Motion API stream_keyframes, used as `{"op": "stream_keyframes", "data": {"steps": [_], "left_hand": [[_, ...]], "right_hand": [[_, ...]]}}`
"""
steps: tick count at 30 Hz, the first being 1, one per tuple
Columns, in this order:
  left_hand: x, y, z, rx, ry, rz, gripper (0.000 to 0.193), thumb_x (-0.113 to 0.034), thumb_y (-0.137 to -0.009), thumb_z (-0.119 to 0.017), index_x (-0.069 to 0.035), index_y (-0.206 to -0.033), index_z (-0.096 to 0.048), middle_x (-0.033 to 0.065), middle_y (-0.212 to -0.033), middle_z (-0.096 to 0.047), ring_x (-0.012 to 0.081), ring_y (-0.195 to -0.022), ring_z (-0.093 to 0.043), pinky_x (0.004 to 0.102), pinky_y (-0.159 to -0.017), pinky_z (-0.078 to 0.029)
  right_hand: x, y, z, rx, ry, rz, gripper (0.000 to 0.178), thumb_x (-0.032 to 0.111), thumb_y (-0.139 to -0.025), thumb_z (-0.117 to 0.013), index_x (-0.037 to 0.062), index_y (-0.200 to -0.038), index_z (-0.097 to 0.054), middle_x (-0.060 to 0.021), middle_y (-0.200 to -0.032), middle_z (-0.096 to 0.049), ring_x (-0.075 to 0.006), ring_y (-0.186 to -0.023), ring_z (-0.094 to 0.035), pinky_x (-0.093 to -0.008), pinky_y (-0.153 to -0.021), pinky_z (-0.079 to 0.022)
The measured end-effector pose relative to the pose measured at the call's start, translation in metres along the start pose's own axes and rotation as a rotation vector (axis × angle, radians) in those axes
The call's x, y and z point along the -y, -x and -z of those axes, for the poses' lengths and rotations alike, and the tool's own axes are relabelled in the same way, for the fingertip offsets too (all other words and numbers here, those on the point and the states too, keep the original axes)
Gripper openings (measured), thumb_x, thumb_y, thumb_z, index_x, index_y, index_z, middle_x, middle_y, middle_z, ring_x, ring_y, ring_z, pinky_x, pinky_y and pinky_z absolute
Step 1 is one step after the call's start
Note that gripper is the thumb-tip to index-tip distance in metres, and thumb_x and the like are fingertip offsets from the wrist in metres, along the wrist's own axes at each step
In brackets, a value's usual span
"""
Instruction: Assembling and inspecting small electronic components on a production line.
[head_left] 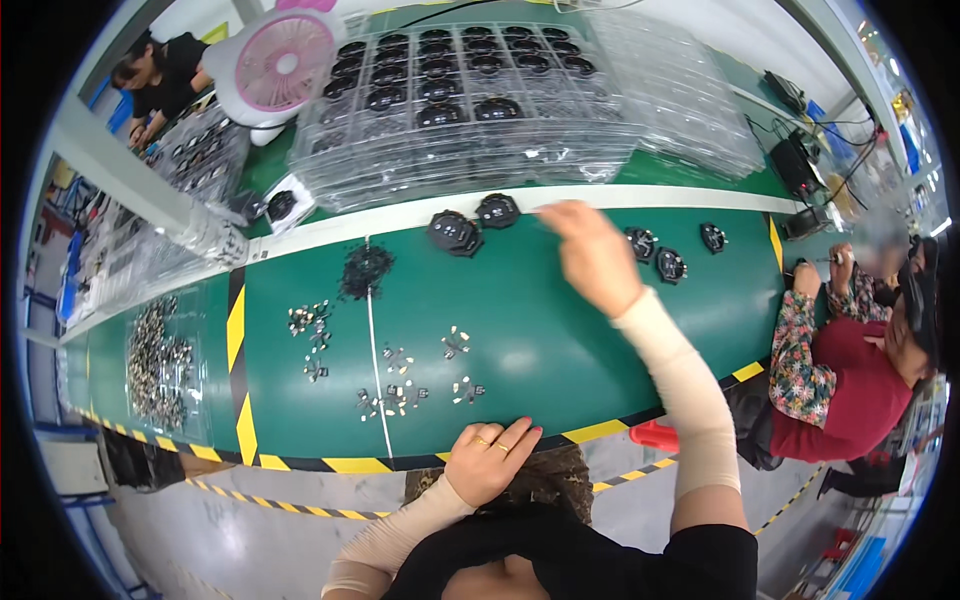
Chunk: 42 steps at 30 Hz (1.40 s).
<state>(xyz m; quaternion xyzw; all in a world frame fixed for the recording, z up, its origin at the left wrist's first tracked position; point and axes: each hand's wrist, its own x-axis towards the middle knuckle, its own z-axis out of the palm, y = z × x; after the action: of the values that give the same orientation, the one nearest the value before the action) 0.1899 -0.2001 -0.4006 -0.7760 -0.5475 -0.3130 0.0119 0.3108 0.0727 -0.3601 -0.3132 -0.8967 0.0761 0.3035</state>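
Note:
My left hand (486,462), with a ring on two of its fingers, rests at the table's front edge. Its fingers are loosely apart and hold nothing visible. My right hand (592,252) reaches over the green table, fingers pointing left; they are smeared, and whether anything is between them cannot be made out. Just left of its fingertips sits a glossy black rounded housing (498,210), beside a second black housing (455,233). Right of this hand lie several open black housings, among them one housing (671,265) and another housing (713,237) farther right.
Stacked clear plastic trays (440,150) with black domed parts stand behind a white rail (640,197). Small black pieces (367,270) form a heap; little metal-and-black parts (405,395) lie in clusters. A tray of small parts (160,365) is at left. A person (840,370) sits at right.

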Motion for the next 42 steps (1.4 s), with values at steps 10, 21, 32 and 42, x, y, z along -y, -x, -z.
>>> {"op": "stream_keyframes", "data": {"steps": [10, 21, 32, 42], "left_hand": [[-0.004, -0.004, 0.001, -0.069, 0.211, 0.179, 0.037, 0.0, -0.073, -0.068, -0.006, -0.11, -0.069, 0.0106, -0.123, -0.061, 0.0278, -0.096, -0.061, 0.0391, -0.082, -0.051], [0.018, -0.058, -0.012, 0.17, -0.04, 0.063, 0.04, -0.018, -0.086, -0.066, -0.001, -0.122, -0.06, 0.0152, -0.13, -0.057, 0.032, -0.127, -0.05, 0.0495, -0.111, -0.035], [0.004, -0.055, -0.013, 0.006, -0.057, 0.219, 0.043, -0.015, -0.082, -0.069, -0.001, -0.121, -0.06, 0.0171, -0.126, -0.055, 0.0341, -0.123, -0.052, 0.0501, -0.106, -0.041], [0.001, -0.044, -0.02, 0.01, -0.011, 0.178, 0.037, -0.016, -0.08, -0.072, -0.002, -0.114, -0.065, 0.0138, -0.113, -0.06, 0.0333, -0.117, -0.055, 0.0498, -0.103, -0.042]], "right_hand": [[0.022, 0.023, -0.031, 0.22, -0.073, 0.18, 0.039, -0.01, -0.081, -0.052, 0.0074, -0.114, -0.06, -0.0132, -0.131, -0.058, -0.035, -0.129, -0.048, -0.0504, -0.109, -0.035], [0.034, 0.067, 0.002, 0.225, -0.056, 0.206, 0.045, -0.01, -0.075, -0.057, 0.0076, -0.115, -0.063, -0.0118, -0.117, -0.061, -0.0337, -0.119, -0.054, -0.0525, -0.109, -0.036], [0.046, 0.044, -0.018, 0.244, -0.182, 0.25, 0.036, -0.006, -0.075, -0.059, 0.0081, -0.107, -0.067, -0.0088, -0.104, -0.061, -0.0312, -0.104, -0.057, -0.0412, -0.091, -0.048], [0.05, 0.028, -0.019, 0.209, -0.171, 0.226, 0.039, -0.012, -0.075, -0.058, 0.0054, -0.109, -0.067, -0.0109, -0.102, -0.063, -0.0299, -0.091, -0.063, -0.0379, -0.074, -0.053]]}}
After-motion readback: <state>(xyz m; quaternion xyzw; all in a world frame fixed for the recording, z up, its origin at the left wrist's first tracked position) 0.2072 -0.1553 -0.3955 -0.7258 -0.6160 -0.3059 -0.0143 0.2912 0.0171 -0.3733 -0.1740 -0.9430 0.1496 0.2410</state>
